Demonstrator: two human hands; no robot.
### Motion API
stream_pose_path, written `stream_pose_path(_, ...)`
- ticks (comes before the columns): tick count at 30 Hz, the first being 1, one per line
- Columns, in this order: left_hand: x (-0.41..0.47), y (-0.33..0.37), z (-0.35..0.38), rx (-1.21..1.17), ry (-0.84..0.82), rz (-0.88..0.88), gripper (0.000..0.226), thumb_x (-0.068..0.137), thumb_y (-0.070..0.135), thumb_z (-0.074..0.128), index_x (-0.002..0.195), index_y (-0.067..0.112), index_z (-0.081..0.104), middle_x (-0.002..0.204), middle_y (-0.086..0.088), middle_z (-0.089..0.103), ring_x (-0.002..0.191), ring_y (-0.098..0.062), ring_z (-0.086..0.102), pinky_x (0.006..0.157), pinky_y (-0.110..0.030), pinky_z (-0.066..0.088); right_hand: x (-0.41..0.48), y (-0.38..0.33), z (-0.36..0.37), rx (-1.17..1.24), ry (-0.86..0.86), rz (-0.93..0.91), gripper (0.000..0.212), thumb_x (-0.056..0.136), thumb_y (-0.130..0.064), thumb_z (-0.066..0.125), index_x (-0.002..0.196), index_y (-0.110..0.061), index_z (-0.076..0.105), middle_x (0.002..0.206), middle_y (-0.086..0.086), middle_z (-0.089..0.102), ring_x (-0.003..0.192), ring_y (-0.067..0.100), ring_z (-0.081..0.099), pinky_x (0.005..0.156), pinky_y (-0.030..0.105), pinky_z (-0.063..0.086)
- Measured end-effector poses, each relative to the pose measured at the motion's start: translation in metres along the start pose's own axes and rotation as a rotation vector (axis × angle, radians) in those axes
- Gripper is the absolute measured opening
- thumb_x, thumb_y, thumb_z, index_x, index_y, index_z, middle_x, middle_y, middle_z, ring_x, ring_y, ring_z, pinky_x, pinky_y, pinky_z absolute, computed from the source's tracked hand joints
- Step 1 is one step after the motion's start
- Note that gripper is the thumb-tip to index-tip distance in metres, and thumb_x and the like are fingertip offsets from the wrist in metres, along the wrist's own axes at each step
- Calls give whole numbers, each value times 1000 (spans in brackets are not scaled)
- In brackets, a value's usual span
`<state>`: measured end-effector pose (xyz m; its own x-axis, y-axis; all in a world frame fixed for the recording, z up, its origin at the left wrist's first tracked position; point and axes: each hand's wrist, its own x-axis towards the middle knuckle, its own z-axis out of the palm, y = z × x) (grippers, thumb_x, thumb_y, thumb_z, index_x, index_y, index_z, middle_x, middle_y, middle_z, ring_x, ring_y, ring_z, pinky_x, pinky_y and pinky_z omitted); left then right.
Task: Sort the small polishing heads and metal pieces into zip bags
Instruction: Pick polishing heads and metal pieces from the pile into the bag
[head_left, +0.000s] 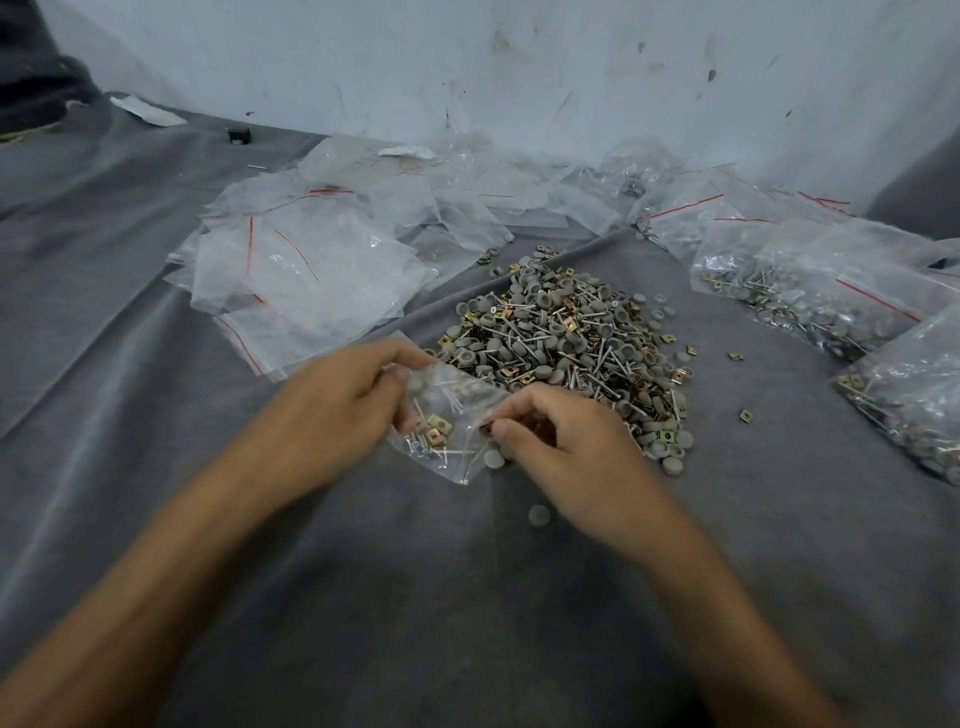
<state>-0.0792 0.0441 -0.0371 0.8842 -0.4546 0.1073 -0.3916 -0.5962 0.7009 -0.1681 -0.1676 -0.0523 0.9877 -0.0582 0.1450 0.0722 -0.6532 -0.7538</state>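
Left hand (353, 400) and right hand (566, 452) each pinch 1 zip bag (441, 441) held between them; the pile (566, 332) lies just beyond, nearer the right hand.

A small packing workshop.
Heap of small parts (566, 343) on grey cloth (415, 597), many zip bags (306, 270), a scuffed white wall (519, 62).

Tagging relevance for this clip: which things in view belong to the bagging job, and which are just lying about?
Job: left hand and right hand, both pinching the part-filled zip bag; loose pile of polishing heads and metal pieces; empty bags; filled bags.
Lying about: black block; white paper scrap; dark bundle, far left corner.
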Motion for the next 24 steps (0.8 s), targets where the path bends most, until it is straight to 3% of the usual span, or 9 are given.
stream_pose_path(3,3,-5,-14,12,117,-68,29,101,19,45,99,42,64,75,23,72,71,4,63,69,-28,48,0,3,1,-116,-84,27,10,100,-28,60,91,-31,65,89,-11,63,48,8,67,48,21,47)
stream_pose_path(7,4,-8,-20,104,169,-113,21,97,22,53,94,37,67,72,20,71,76,2,63,76,-30,48,-1,5,-4,-179,-161,83,10,99,-28,61,90,-30,64,81,-4,70,51,6,68,62,32,54)
stream_pose_path(9,3,-8,-19,134,165,-123,19,97,24,55,93,36,68,76,19,71,80,-3,64,77,-31,47,-1,4,-3,-210,-150,82,10,99,-29,60,89,-32,64,79,-2,71,50,4,67,65,33,53)
stream_pose_path(12,2,-6,-16,122,157,-109,16,97,26,55,91,35,67,78,18,70,81,-6,64,79,-34,51,2,1,3,-172,-59,74,9,98,-31,61,92,-32,67,84,-9,70,46,3,64,57,28,49)
stream_pose_path(15,0,0,-3,99,101,-49,9,95,31,59,93,34,67,77,17,68,76,-2,62,82,-36,53,4,-2,11,-142,1,61,8,98,-29,63,99,-33,71,87,-13,69,53,-3,61,51,20,45)
stream_pose_path(19,-3,7,13,97,24,8,9,93,42,63,101,38,66,78,18,66,74,4,60,80,-33,51,4,-4,18,-140,8,21,7,97,-27,67,98,-32,72,88,-14,71,74,-1,64,66,22,52)
stream_pose_path(21,-4,7,18,119,2,28,16,92,46,65,106,39,66,78,18,66,73,6,59,77,-28,50,5,-2,16,-25,-9,31,8,96,-24,67,97,-31,72,86,-12,72,71,0,66,54,14,49)
stream_pose_path(24,-5,8,22,140,-36,56,27,88,58,65,109,40,63,77,17,65,75,7,59,70,-23,47,5,3,3,71,-25,58,9,95,-22,67,96,-31,71,85,-13,72,77,0,69,55,23,57)
